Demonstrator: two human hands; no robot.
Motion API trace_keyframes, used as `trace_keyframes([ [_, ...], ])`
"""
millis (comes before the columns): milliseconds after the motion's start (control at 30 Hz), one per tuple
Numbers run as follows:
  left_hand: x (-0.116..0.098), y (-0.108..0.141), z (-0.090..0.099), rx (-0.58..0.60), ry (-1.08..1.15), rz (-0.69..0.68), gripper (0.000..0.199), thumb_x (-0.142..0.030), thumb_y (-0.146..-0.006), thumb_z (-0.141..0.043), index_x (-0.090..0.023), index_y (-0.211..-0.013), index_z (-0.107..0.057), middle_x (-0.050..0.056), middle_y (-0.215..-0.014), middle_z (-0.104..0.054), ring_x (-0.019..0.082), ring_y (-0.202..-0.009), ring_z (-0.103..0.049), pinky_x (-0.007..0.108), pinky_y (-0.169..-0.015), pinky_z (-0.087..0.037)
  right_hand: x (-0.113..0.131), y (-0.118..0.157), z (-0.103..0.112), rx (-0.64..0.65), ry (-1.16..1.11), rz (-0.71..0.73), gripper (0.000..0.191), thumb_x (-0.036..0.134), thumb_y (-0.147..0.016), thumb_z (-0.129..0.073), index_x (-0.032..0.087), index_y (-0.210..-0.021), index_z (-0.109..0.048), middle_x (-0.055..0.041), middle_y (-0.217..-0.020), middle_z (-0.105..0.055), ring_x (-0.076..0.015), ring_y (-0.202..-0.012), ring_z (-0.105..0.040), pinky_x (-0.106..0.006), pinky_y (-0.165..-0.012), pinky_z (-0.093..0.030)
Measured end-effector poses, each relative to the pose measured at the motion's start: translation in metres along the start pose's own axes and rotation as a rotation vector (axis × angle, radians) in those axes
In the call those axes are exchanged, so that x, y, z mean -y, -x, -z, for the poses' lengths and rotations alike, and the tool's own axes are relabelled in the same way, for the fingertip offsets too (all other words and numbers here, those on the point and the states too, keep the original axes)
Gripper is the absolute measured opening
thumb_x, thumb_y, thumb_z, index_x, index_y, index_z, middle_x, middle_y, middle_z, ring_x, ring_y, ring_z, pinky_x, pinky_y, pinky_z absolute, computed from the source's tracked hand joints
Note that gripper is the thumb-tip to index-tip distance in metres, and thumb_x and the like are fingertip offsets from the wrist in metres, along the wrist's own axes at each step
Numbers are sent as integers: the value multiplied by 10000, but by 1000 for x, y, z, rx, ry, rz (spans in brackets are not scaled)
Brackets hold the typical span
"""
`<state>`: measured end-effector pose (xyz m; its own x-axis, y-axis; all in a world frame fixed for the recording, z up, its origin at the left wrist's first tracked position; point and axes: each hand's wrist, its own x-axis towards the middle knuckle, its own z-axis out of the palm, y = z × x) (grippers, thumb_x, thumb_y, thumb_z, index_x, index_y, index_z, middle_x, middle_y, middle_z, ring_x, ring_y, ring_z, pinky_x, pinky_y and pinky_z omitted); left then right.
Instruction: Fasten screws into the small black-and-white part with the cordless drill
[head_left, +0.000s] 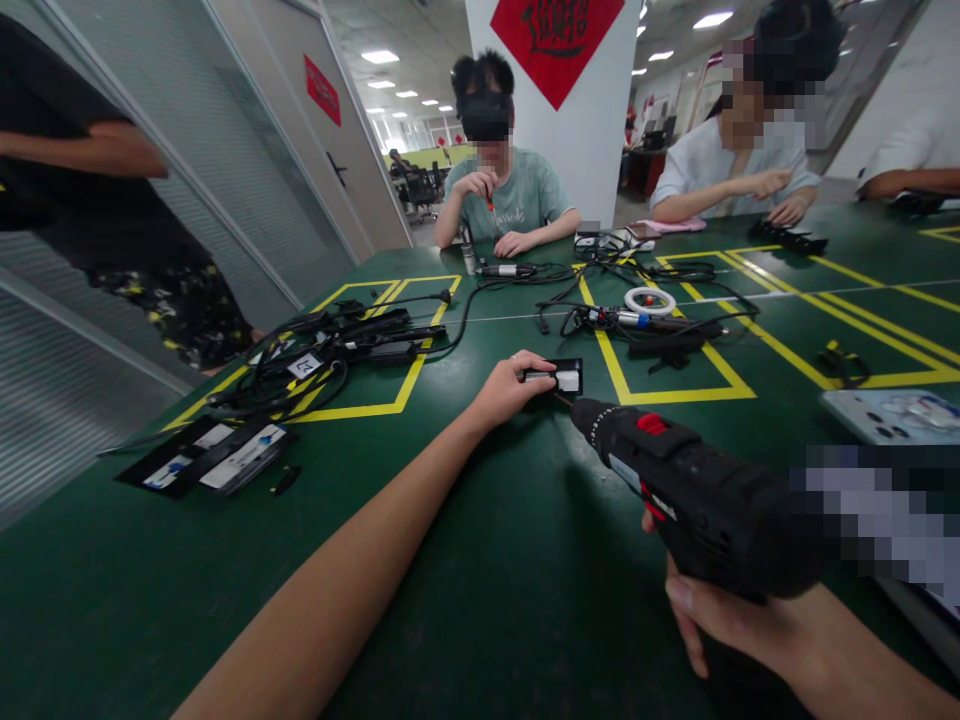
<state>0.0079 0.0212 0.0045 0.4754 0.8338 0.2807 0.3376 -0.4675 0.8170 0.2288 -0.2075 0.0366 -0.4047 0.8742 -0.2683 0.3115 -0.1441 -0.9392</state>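
Note:
My right hand [750,620] is wrapped round the grip of a black cordless drill [690,490] with red switches. The drill points forward and to the left, and its thin bit ends close to my left fingers. My left hand [517,385] is closed on a small black plate [574,366] with white pads, holding it at the table. The fingers cover the plate's left part. Whether the bit touches the plate, I cannot tell.
Tangled black cables [367,335] lie left, with black-and-white flat pieces [244,455] nearer me. More cables, a white ring [649,301] and a phone [892,415] are to the right. Yellow tape marks the green table [420,600]. Two people sit opposite; another person stands left.

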Motion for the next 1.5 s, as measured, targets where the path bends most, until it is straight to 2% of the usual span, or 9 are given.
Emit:
trace_keyframes([
  [233, 0, 0, -1, -6, 2, -13, 288, -340, -752, -619, -188, -995, -653, 67, -1072, -578, 192, -1021, -542, 319, -876, -437, -3, 0, 0, 4, 119, 21, 582, 600, -876, -329, 140, -681, -629, -50, -506, -577, -147, -456, -563, -340, -623, -470],
  [400, 0, -1, -1, -10, -21, -7, 288, -335, -747, -621, -186, -991, -657, 68, -1070, -582, 194, -1026, -539, 330, -905, -429, -7, 0, -2, -25, 0, -17, 500, 579, -862, -399, 142, -798, -632, -36, -553, -588, -144, -447, -565, -306, -545, -471],
  [600, 3, -1, 0, -10, -7, -25, 284, -338, -751, -623, -193, -993, -654, 60, -1060, -582, 186, -1017, -543, 329, -917, -422, -8, -2, -1, 14, 50, 36, 591, 622, -856, -351, 155, -589, -597, -47, -514, -571, -137, -418, -551, -296, -515, -459],
  [767, 3, 0, -1, -9, 3, -14, 288, -339, -750, -621, -190, -994, -652, 62, -1074, -576, 187, -1021, -540, 316, -886, -432, -5, -1, -1, -21, 32, 14, 547, 587, -862, -376, 141, -705, -651, -40, -519, -573, -143, -420, -551, -306, -529, -468],
  [900, 3, 0, -1, -5, 7, -1, 294, -346, -749, -619, -192, -997, -651, 64, -1081, -574, 190, -1025, -539, 314, -875, -438, -7, -2, -1, 2, 64, 29, 570, 599, -858, -369, 149, -623, -628, -46, -521, -567, -144, -418, -557, -298, -519, -462],
  [1033, 3, 0, 0, -8, 5, -15, 292, -342, -752, -619, -187, -998, -651, 66, -1073, -576, 192, -1024, -540, 316, -880, -434, -16, -2, -5, -49, 48, 13, 586, 635, -840, -348, 142, -736, -647, -40, -503, -557, -157, -398, -552, -316, -502, -462],
  [1167, 1, 0, 0, -7, 7, -16, 291, -341, -751, -621, -185, -994, -652, 64, -1067, -576, 190, -1013, -541, 313, -866, -433, -15, -3, -5, -62, 68, 7, 551, 587, -854, -361, 166, -590, -599, -42, -485, -557, -143, -399, -535, -310, -511, -459],
  [1333, -1, 0, 0, -7, 14, -9, 276, -323, -752, -619, -177, -984, -656, 66, -1067, -575, 188, -1017, -540, 315, -888, -426, -2, -3, -2, -32, 64, 19, 467, 511, -844, -454, 170, -545, -569, -26, -466, -546, -131, -418, -529, -295, -543, -459],
  [1500, -1, 0, 0, -4, 9, -9, 278, -322, -751, -621, -180, -988, -655, 65, -1067, -577, 188, -1015, -541, 312, -874, -428, -3, -1, -2, -23, -51, -24, 395, 515, -836, -457, 167, -693, -577, -10, -530, -554, -126, -420, -532, -281, -505, -452],
])
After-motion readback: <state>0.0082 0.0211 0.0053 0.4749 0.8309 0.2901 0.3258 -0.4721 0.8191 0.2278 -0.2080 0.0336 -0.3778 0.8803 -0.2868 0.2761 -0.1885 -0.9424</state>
